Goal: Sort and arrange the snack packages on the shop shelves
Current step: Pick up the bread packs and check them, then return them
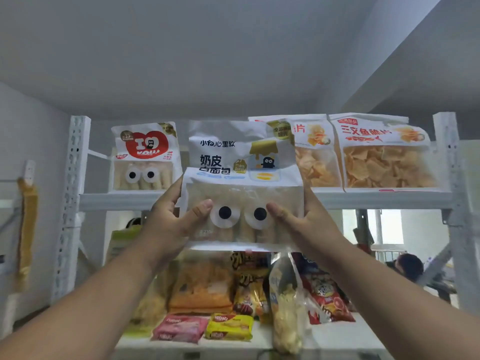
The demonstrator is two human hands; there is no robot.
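Both hands' fingers (200,211) clamped on bread bag (241,162), white metal shelf (119,201), grey ceiling (207,61)

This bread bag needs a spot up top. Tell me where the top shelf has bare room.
The free patch on the top shelf lies between the red heart bread bag and the left chip bag, right behind the held bread bag. The shelf's right side is crowded: two chip bags, the right one, side by side.
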